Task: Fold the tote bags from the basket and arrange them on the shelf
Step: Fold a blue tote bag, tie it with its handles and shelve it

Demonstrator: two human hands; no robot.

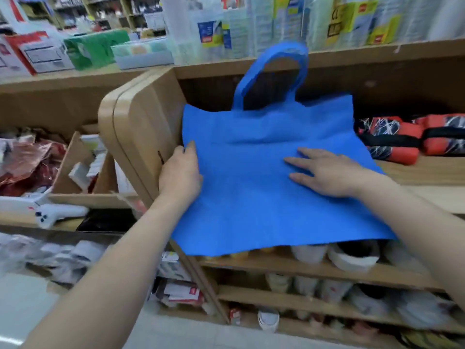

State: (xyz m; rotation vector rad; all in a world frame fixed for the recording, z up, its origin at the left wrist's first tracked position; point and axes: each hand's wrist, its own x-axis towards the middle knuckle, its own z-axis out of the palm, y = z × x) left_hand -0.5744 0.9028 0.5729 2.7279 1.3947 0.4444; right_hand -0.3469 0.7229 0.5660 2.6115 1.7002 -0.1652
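Observation:
A blue tote bag (254,192) lies spread flat on the wooden shelf (427,172), its handles standing up at the back and its bottom edge hanging over the shelf's front. My left hand (180,173) grips the bag's left edge, thumb on top of the cloth. My right hand (329,171) lies flat on the bag's right half, fingers straight and pointing left. The basket is not in view.
Red, black and white folded bags (412,137) lie on the same shelf to the right. The shelf's rounded wooden end panel (133,137) stands just left of my left hand. Lower shelves hold cups and jars; a bin of goods sits at left.

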